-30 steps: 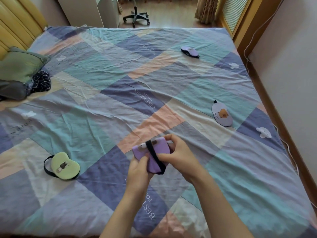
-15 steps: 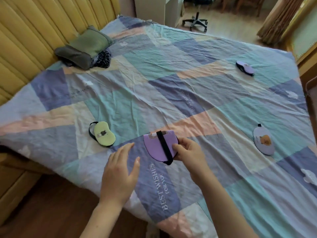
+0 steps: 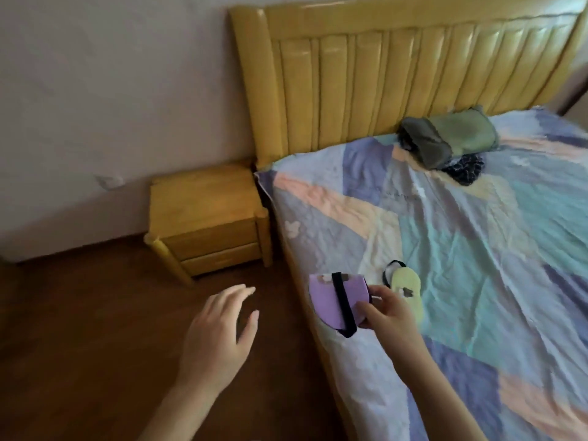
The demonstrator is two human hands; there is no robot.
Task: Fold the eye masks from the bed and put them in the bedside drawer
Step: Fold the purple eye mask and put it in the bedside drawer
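My right hand [image 3: 386,313] pinches a folded purple eye mask [image 3: 331,302] with a black strap across it, held above the bed's left edge. My left hand [image 3: 219,332] hovers open over the wooden floor, fingers spread, holding nothing. A light green eye mask [image 3: 405,284] with a black strap lies on the patchwork bedcover [image 3: 477,265] just behind my right hand. The yellow wooden bedside cabinet [image 3: 206,214] stands left of the bed against the wall, and both of its drawers [image 3: 216,249] are closed.
A yellow padded headboard [image 3: 413,78] runs along the back. Folded green and grey clothes [image 3: 445,138] and a dark patterned cloth [image 3: 466,168] lie on the bed near it. Dark wooden floor [image 3: 79,329] stretches between me and the cabinet.
The view has swung left from the bed to the bedside cabinet. My left hand let go of the purple mask and moved out over the floor; my right hand carries the mask leftward.
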